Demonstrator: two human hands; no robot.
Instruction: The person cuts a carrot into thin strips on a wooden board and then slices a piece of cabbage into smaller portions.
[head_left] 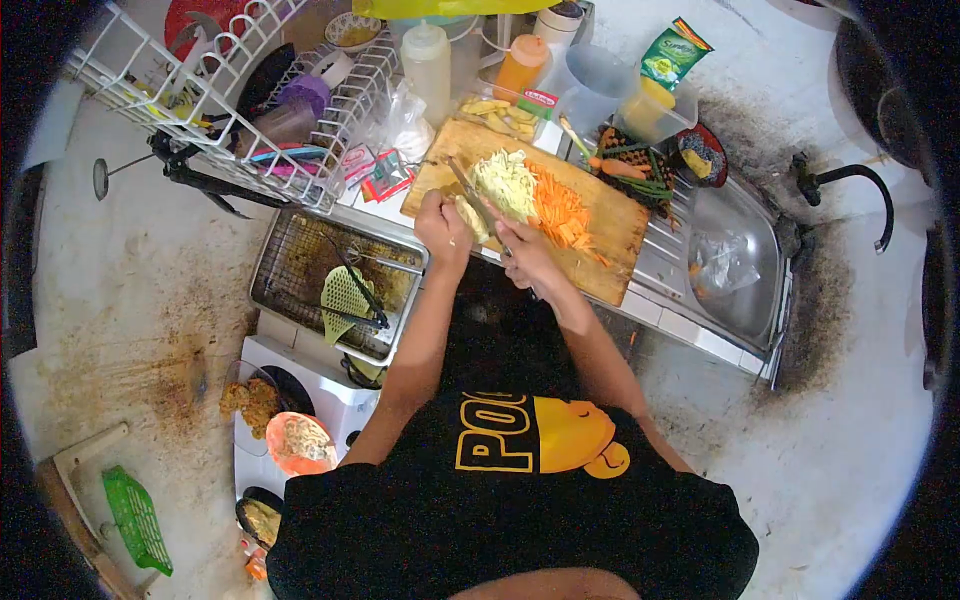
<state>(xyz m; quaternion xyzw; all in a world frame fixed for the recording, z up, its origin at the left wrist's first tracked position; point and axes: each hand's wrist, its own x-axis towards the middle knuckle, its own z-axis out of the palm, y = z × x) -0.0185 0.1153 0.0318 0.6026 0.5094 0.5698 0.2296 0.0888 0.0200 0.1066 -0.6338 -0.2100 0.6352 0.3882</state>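
Observation:
A wooden cutting board (622,225) lies on the counter in front of me. My right hand (530,257) grips a knife (465,183), its blade slanting up and left over the board's near edge. Closed around a pale chunk of cabbage (470,219), my left hand (444,230) is just left of the blade. Beyond the knife sits a heap of shredded cabbage (505,184), with shredded carrot (562,212) against its right side.
Right of the board are whole carrots (622,168) in a dark basket and a steel sink (740,215). A tub of yellow pieces (497,117) and bottles (427,75) line the back. Leftward stand a white dish rack (325,190) and a steel basin (265,270) holding a green strainer (345,300).

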